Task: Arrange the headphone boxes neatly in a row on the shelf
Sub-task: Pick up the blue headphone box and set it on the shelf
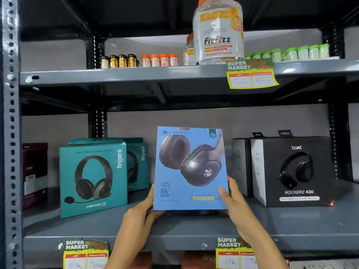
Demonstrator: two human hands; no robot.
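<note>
**Blue box held at the shelf's middle**

Both hands reach up from the bottom of the view and clamp one box between them. Left hand [142, 209] grips the lower left edge, fingers curled round behind, thumb up along the side. Right hand [236, 205] grips the lower right edge, thumb pressed on the front face near the yellow lettering, fingers wrapped behind. Neither hand is spread or free.

Blue Zebronics box [189, 167]: upright, front facing the camera, purple headphones printed on it. Its bottom edge sits just at the grey shelf [174, 228]; cannot tell whether it rests on the surface or hovers slightly above. It stands roughly midway along the shelf, in the gap between the two groups of boxes.

Left group: front teal Fingers box [93, 177], upright, turned slightly; second teal Fingers box [138, 164] behind it and to its right, partly hidden. Dark red box [35, 173] further left, near the perforated upright post [11, 133].

Right group: black Boat box [291, 171], upright, angled so a white side shows; another black box [240, 166] just behind it to the left, mostly covered.

Upper shelf: large Fitfizz jar [218, 32], a row of small orange-capped bottles [159, 60], dark amber bottles [121, 61], green-capped bottles [291, 53]. Yellow price tags [251, 74] hang on the shelf fronts.
</note>
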